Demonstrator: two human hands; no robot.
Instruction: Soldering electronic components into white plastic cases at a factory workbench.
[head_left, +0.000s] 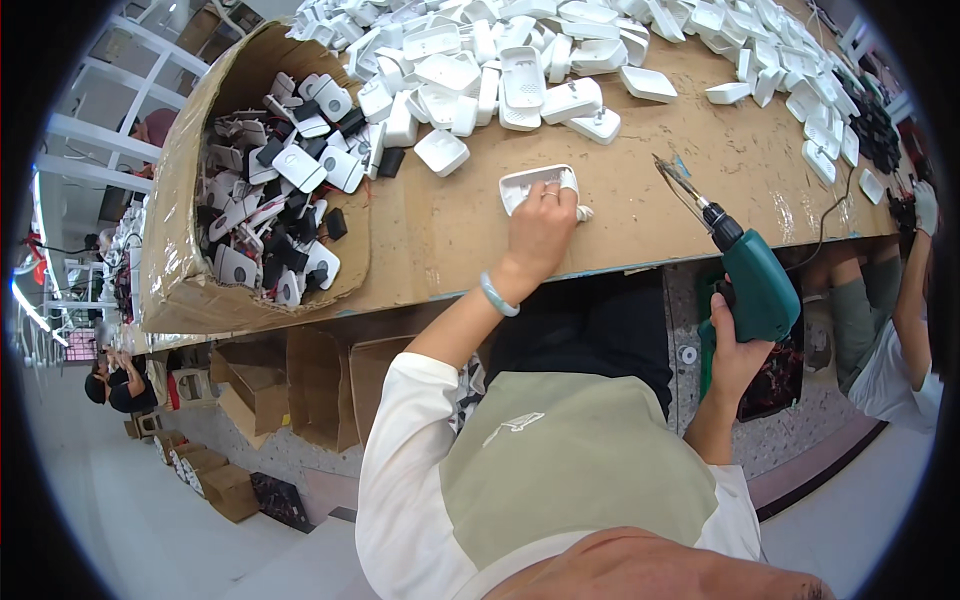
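My left hand (pixel 543 228) is closed at the near edge of the table, its fingers reaching into an open white plastic housing (pixel 515 187). A small white piece shows beside the fingertips; whether they pinch it or the housing wall is hard to see. In my right hand (pixel 737 350) is the handle of a green pistol-shaped soldering gun (pixel 762 285). Its long, thin metal tip (pixel 677 183) points up and to the left over the cardboard-covered table, apart from the housing.
A cardboard box (pixel 190 225) at left holds many white-and-black small devices (pixel 299 168). White housings (pixel 522 80) lie heaped along the far side. A black cord (pixel 835 235) trails right from the gun. A co-worker's gloved hand (pixel 925 207) is at far right. Cardboard boxes (pixel 318 390) stand under the table.
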